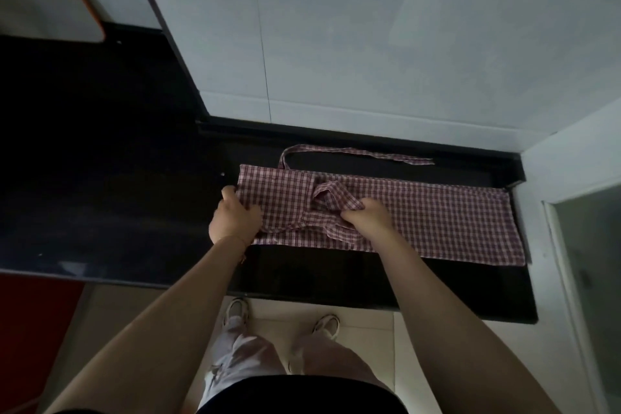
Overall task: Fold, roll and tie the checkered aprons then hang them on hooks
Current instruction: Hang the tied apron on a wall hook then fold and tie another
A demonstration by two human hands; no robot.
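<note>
A red-and-white checkered apron lies folded into a long strip across the black counter. One of its ties trails along the back edge toward the right. My left hand grips the apron's left end. My right hand is closed on a bunched strap near the middle of the strip. The fabric under both hands is hidden.
A white tiled wall rises directly behind the counter. A white board with an orange rim leans at the top left. A red cabinet front sits below the counter at left. My shoes stand on the pale floor.
</note>
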